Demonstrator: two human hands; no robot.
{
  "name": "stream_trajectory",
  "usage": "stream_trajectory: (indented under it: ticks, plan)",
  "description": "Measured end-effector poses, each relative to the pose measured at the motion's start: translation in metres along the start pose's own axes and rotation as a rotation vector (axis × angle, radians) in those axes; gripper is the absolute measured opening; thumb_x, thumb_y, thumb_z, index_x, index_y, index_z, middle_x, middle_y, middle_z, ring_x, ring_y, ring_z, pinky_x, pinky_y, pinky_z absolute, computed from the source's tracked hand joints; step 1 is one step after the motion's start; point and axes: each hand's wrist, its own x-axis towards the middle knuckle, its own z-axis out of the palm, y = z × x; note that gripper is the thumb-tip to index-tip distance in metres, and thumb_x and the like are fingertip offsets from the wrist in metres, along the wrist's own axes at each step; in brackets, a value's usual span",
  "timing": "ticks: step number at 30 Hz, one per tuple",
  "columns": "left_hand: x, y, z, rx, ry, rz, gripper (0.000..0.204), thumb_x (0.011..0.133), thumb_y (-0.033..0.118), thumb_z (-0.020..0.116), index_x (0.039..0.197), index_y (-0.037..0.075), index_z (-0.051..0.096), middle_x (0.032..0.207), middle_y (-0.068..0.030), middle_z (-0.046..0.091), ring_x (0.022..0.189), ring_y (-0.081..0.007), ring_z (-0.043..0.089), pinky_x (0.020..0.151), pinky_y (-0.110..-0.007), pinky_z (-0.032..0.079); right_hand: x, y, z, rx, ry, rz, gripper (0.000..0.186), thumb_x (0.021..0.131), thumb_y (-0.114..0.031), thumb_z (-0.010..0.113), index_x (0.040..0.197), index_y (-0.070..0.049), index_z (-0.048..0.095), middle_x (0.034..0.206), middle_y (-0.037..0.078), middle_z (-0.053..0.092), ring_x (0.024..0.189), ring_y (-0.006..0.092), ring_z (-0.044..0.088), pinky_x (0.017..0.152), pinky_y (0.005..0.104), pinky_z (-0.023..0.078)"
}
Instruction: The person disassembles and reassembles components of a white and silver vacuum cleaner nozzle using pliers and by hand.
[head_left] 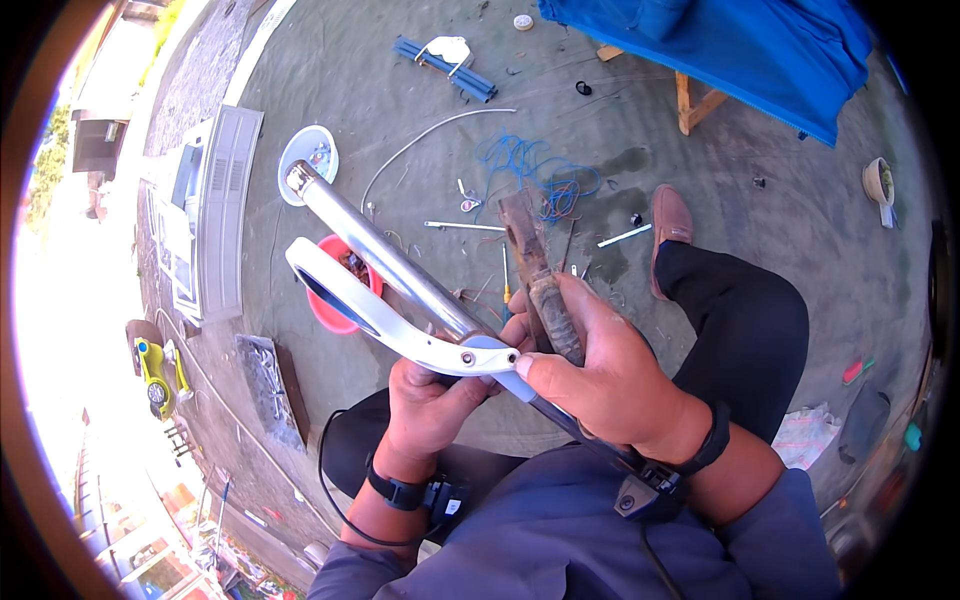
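Observation:
A shiny metal tube with a white curved arm fixed at its lower end lies slantwise across my lap. Bolts show where the arm meets the tube, and a grey section continues down against my body. My left hand is closed beneath that joint, thumb and fingers pinching its underside. Held in my right hand is a rusty, worn tool with a wrapped handle, its flat head pointing away from me. The right thumb rests on the joint near a bolt hole. Some fingertips are hidden behind the joint.
Beyond the tube stand a white bucket and a red bowl of small parts. Blue cord lies tangled on the green ground sheet. At left are a tray of tools and a grey case; a blue-covered stand is far right.

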Motion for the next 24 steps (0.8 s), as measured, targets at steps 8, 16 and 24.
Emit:
stream_trajectory:
  ticks: [8,16,24]
  plan:
    - [-0.002,-0.001,-0.005,0.092,0.019,0.020,0.027,0.084,-0.008,0.069,0.109,-0.002,0.065,0.102,-0.0110,0.069,0.093,-0.0188,0.067,0.081,-0.033,0.058,0.003,0.001,0.001,0.071,-0.022,0.129,0.043,0.087,-0.011,0.062,0.126,0.001,0.047,0.110,0.006,0.056,0.101,0.0113,0.053,0.089,0.0280,0.045]
    - [-0.005,-0.008,-0.009,-0.188,0.021,-0.132,0.028,0.086,0.007,0.072,0.110,-0.003,0.063,0.095,-0.0134,0.069,0.078,-0.0178,0.067,0.065,-0.027,0.055,0.003,-0.001,0.002,0.335,-0.092,0.149,0.045,0.088,-0.010,0.064,0.128,0.000,0.045,0.112,0.007,0.054,0.103,0.0142,0.054,0.091,0.0290,0.046]
    - [0.000,-0.017,-0.007,-0.547,-0.083,-0.271,0.028,0.089,0.012,0.069,0.111,-0.003,0.062,0.088,-0.0143,0.068,0.072,-0.0197,0.068,0.058,-0.025,0.052,0.002,-0.006,0.000,0.349,-0.051,0.214,0.046,0.089,-0.008,0.062,0.131,0.001,0.044,0.113,0.008,0.054,0.103,0.0168,0.058,0.092,0.0330,0.048]
